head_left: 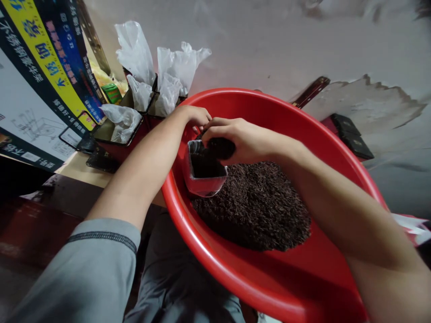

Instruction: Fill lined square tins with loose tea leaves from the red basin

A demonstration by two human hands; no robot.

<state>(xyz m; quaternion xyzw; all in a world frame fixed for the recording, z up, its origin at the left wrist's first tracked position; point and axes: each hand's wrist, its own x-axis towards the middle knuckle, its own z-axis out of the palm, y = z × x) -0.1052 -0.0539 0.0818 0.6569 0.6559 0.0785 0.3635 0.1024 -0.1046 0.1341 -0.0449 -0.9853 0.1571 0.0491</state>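
Inside a large red basin (215, 278) lies a heap of dark, dry, loose tea leaves (259, 206). A small square red container (205, 185) with a clear plastic lining stands at the heap's left side. My right hand (244, 139) is above this container, its fingers curled round a dark rounded object (220, 148) whose kind I cannot make out. My left hand (198, 117) is closed at the container's far side, by the basin's rim. What its fingers pinch, if anything, is hidden. The container's inside looks dark.
Left of the basin, several open tins (116, 143) with plastic bags (134, 54) sticking out stand on a ledge. A printed cardboard box (37, 89) is at the far left. Behind the basin rises a wall (252, 45) with peeling paint. A dark box (350, 134) is at the right.
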